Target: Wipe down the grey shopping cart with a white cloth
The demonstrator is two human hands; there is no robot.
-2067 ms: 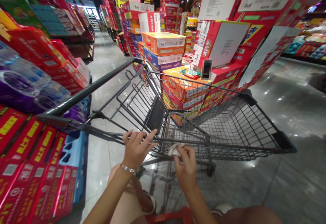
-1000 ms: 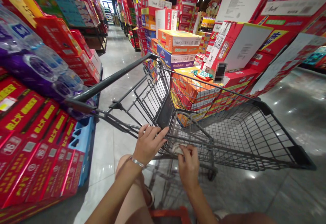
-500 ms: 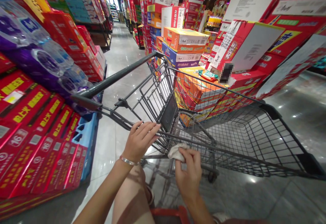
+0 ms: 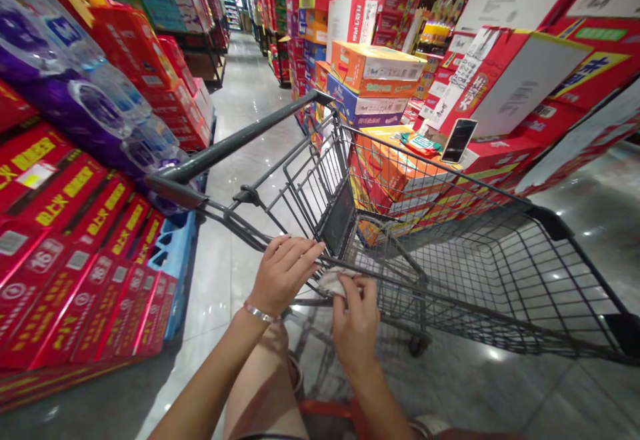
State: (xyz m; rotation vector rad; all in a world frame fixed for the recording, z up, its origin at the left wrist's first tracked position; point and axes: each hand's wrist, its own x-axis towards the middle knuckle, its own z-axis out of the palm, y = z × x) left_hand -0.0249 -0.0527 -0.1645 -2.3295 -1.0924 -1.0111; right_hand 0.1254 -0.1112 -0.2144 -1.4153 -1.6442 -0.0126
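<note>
A dark grey wire shopping cart [image 4: 450, 293] stands crosswise before me, its handle [image 4: 240, 140] at the upper left. My left hand [image 4: 287, 273] is wrapped over the cart's near top rail, and a silver bracelet [image 4: 259, 313] circles that wrist. Just right of it, my right hand [image 4: 357, 317] pinches a crumpled whitish cloth [image 4: 334, 281], which lies against the cart's side just below the rail. Part of the cloth is hidden behind the fingers.
Red cartons [image 4: 75, 280] on a blue pallet [image 4: 180, 260] and purple-wrapped bottles [image 4: 100, 107] line the left. Stacked boxes [image 4: 380, 67] rise behind the cart, with a phone [image 4: 459, 140] leaning there. A red stool-like edge [image 4: 325, 408] shows below. An aisle [image 4: 250, 80] runs back.
My right hand has moved left with the cloth, closer to my left hand and the rail. The view has shifted slightly. My left hand keeps its place on the rail.
</note>
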